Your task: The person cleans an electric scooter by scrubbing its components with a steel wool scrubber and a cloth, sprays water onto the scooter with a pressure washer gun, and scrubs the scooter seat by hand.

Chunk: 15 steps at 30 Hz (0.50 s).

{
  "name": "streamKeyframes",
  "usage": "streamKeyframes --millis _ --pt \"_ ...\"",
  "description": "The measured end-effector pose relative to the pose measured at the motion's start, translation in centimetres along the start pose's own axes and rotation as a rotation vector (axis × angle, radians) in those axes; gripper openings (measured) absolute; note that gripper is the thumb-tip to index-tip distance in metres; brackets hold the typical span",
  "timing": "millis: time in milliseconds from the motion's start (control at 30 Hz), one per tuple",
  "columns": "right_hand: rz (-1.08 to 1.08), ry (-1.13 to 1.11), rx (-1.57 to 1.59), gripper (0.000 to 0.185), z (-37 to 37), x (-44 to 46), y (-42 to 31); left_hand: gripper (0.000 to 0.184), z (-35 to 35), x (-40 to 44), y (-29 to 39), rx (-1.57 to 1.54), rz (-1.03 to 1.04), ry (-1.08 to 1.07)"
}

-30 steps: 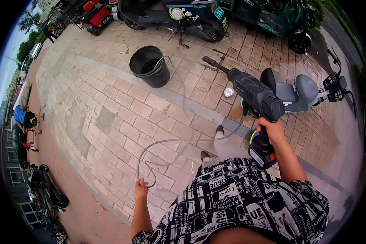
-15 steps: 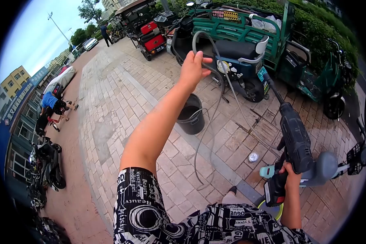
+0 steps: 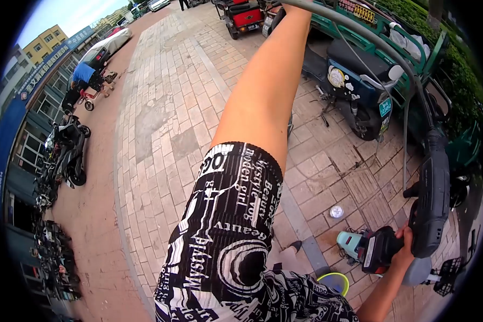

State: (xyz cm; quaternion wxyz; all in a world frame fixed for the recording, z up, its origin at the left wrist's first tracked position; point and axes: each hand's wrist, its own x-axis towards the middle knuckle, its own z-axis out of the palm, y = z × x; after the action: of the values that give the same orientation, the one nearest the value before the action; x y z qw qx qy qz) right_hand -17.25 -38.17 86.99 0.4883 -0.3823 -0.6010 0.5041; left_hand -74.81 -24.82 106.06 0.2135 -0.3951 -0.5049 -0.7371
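My right hand (image 3: 405, 249) is wrapped round the grip of a black cordless pressure washer gun (image 3: 433, 188), which has a battery pack (image 3: 380, 251) at its base. The gun's barrel points up and away. High in front, my left hand (image 3: 298, 5) is cut by the top edge, with its fingers out of sight. A grey hose (image 3: 354, 24) runs from that hand toward the right, and a length of it hangs beside the gun. Beyond the hose stands a parked electric scooter (image 3: 354, 80) with a green plate.
A green cargo tricycle (image 3: 327, 24) stands behind the scooter. Near my feet are a yellow-rimmed basin (image 3: 335, 282), a teal plastic object (image 3: 349, 244) and a small clear round item (image 3: 336, 212). Motorbikes (image 3: 72, 150) line the left, where a person in blue (image 3: 83, 75) bends over.
My left hand has risen to the top edge, bringing the hose up with it. The gun and my right hand have shifted right. My left arm now hides most of the dark bucket.
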Motion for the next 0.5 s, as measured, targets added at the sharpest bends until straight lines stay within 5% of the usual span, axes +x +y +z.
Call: streamKeyframes --millis 33,67,100,133,200,267,300,367,500 --pt "0.021 -0.029 -0.021 0.007 0.5 0.0 0.8 0.035 -1.0 -0.8 -5.6 0.824 0.173 -0.097" --pt "0.037 -0.048 -0.040 0.006 1.0 0.1 1.7 0.029 -3.9 -2.6 -9.0 1.087 0.341 -0.376" --pt "0.052 -0.052 -0.043 0.006 1.5 0.1 2.7 0.043 -6.4 -7.7 -6.3 0.540 -0.205 -0.417" --pt "0.111 -0.035 -0.070 0.004 2.1 -0.2 4.0 0.052 -8.7 -11.6 -7.1 0.890 -0.450 -0.645" --pt "0.183 -0.024 -0.099 0.002 2.9 -0.8 7.5 0.059 -14.4 -21.1 -10.8 1.283 -0.628 -1.067" --pt "0.263 -0.059 -0.147 0.002 3.1 -1.0 11.4 0.024 -21.1 -30.8 -11.6 1.186 -0.703 -1.456" --pt "0.277 -0.129 -0.204 0.002 4.3 -0.9 11.1 0.020 -23.7 -35.4 -11.7 1.023 -0.959 -1.748" --pt "0.325 -0.124 -0.203 0.002 6.2 -0.9 12.7 0.030 -30.1 -45.0 -8.0 0.703 -1.243 -1.927" --pt "0.388 -0.116 -0.238 0.011 8.4 -0.4 22.3 0.034 -40.6 -55.7 1.8 0.239 -1.205 -2.302"
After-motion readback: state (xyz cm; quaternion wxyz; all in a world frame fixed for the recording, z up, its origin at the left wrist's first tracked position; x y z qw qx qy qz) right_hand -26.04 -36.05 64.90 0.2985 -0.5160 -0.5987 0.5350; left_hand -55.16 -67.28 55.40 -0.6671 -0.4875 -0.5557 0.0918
